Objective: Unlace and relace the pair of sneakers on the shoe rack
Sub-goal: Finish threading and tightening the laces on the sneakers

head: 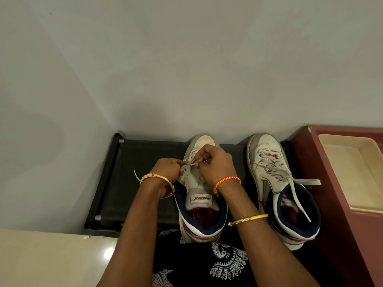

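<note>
Head view: left hand (pixel 169 169) and right hand (pixel 213 162) both pinch the lace (pixel 191 164) over the left sneaker (pixel 202 195); advise keeping the tip straight and feeding one eyelet at a time.

Bare rack (pixel 145 183) left of both hands (pixel 192 168), narrow gap right of them before the second sneaker (pixel 275 183), wall (pixel 186 79) close beyond, maroon cabinet (pixel 323 183) hemming the far right.
</note>
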Action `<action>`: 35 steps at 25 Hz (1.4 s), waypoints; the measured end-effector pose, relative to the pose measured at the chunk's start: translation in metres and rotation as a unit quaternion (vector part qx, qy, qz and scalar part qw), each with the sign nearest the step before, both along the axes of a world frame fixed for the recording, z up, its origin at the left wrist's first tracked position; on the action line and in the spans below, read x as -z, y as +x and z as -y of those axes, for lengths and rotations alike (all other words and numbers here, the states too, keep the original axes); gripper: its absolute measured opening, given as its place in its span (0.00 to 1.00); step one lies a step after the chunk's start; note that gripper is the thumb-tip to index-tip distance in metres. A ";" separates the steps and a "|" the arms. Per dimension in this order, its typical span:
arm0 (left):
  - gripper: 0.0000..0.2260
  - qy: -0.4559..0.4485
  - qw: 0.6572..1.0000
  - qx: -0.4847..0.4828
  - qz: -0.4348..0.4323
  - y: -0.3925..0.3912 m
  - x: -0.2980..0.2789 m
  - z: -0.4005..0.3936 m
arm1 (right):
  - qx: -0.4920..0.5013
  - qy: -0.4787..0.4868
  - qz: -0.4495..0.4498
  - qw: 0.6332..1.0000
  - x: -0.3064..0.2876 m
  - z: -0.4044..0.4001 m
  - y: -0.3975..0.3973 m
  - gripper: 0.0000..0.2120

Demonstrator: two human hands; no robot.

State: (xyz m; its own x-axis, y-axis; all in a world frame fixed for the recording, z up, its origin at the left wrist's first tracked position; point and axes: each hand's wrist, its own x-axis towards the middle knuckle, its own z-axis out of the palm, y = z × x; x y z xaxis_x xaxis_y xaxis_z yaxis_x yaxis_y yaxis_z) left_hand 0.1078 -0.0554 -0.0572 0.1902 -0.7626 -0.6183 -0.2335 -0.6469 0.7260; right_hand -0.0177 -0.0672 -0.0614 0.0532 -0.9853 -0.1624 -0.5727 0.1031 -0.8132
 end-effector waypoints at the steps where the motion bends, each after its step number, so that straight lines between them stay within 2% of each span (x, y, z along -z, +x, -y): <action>1: 0.17 0.001 1.000 -0.004 -0.009 0.001 0.000 -0.001 | 0.002 0.003 -0.008 1.000 0.001 -0.001 0.003 0.06; 7: 0.16 0.003 1.000 0.003 -0.007 0.003 0.003 0.000 | 0.006 0.033 -0.032 0.999 0.001 0.001 0.010 0.07; 19: 0.17 0.003 1.000 0.005 -0.014 0.004 0.002 0.000 | 0.028 0.086 -0.025 0.996 0.002 0.003 0.014 0.06; 27: 0.17 0.003 1.000 0.003 -0.021 0.005 0.000 -0.002 | 0.055 0.134 0.014 0.989 0.003 0.005 0.013 0.07; 35: 0.18 -0.001 1.000 0.009 -0.023 0.005 -0.001 -0.003 | 0.027 0.137 -0.018 0.990 0.003 0.006 0.013 0.06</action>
State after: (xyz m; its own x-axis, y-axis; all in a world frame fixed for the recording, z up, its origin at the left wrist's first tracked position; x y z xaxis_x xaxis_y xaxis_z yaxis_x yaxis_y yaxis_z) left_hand 0.1125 -0.0529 -0.0563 0.1474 -0.7672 -0.6243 -0.2121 -0.6410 0.7377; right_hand -0.0044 -0.0733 -0.0641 -0.0080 -0.9055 -0.4243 -0.5879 0.3475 -0.7305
